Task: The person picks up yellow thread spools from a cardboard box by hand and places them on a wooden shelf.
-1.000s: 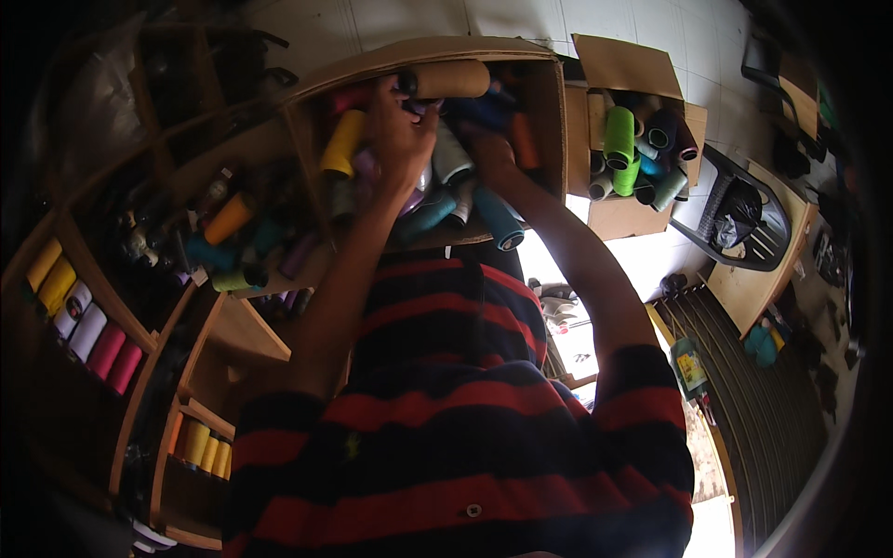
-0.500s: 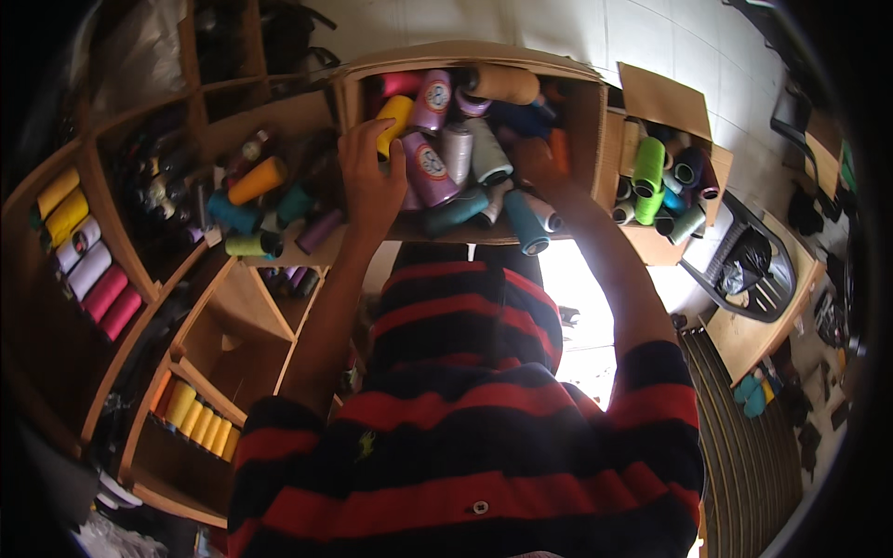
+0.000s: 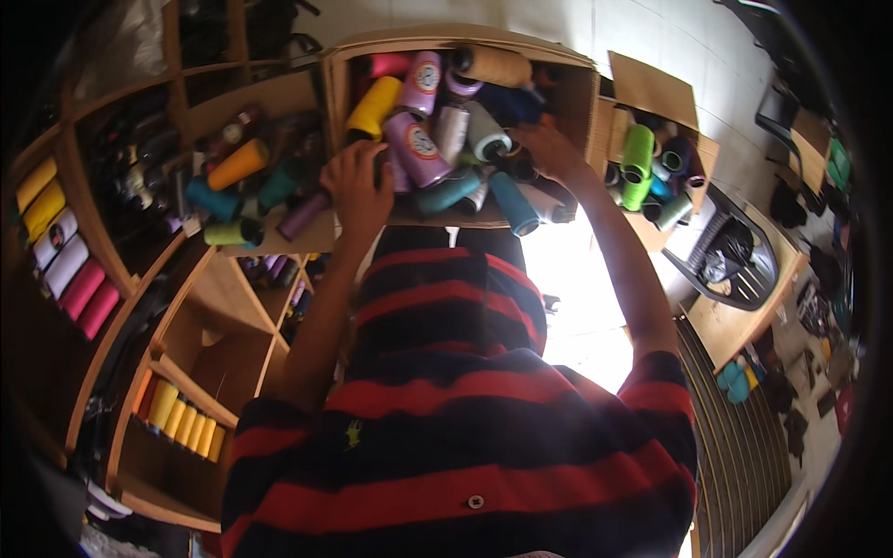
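Cones of thread fill an open cardboard box (image 3: 470,39) in front of me. My left hand (image 3: 357,186) is at the box's left front side, below a yellow cone (image 3: 376,108) and beside a lilac cone (image 3: 416,149). Its fingers are bent, with a dark gap between them and the thumb; no cone shows in it. At the right inside the box, my right hand (image 3: 551,151) reaches in with fingers apart, somewhat blurred. Nearest it are a grey-green cone (image 3: 486,132) and a teal cone (image 3: 514,203). The fingertips partly merge with the dark cones behind.
Left of the box lie more cones, among them an orange one (image 3: 238,164). Wooden shelves (image 3: 191,325) hold yellow, lilac and pink cones. A smaller carton (image 3: 651,91) with a green cone (image 3: 637,153) stands right, near a black chair (image 3: 744,249).
My left hand has come down off the yellow cone toward the box's front left. The right hand has risen slightly out of the dark corner, its fingers now showing. The whole view has shifted a little.
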Tool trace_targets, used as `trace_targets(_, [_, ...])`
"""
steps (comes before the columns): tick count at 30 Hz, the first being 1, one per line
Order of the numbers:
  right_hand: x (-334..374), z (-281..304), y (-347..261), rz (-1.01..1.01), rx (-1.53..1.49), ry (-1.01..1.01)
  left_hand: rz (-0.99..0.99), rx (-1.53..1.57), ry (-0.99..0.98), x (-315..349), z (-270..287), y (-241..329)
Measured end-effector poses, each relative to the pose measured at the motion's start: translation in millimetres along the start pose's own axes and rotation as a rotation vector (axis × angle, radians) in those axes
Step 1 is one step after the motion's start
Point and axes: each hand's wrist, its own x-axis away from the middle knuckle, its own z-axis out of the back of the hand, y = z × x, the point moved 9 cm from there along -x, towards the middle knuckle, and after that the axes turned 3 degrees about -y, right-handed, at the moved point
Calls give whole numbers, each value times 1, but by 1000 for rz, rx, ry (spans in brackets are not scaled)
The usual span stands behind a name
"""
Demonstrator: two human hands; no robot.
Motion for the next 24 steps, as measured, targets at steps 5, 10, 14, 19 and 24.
trace_targets(5, [17,41,40,-461,-676,18,-11,-17,3,-1,-3,0])
trace_targets(10, [45,30,52,-602,-1229,187,-10,-50,3,-2,-8,-1])
trace_targets(14, [46,24,28,-626,-1563,228,5,-94,0,-1,-12,-2])
trace_targets(19, [22,5,-25,-558,-1966,230,2,-91,5,-1,-13,-1])
trace_targets(24, [-2,-11,-80,-345,-2380,242,93,195,56,1,6,-12])
